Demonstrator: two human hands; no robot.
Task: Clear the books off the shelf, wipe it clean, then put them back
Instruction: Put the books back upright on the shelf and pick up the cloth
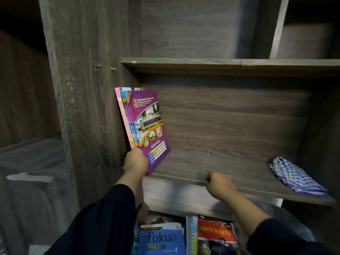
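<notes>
Books (145, 124) stand upright, long axis vertical, against the left wall of the shelf (230, 162), gripped at their lower edge by the left hand (136, 161); the right hand (219, 183), curled and holding nothing, rests farther right at the shelf's front edge.

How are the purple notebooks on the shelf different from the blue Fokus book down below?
The purple notebooks stand upright at the shelf's left end, gripped by the left hand; the blue Fokus book sits below the shelf, untouched. The notebooks look thin and fanned together; the Fokus book is cut off by the frame. Both have printed, colourful covers.
</notes>
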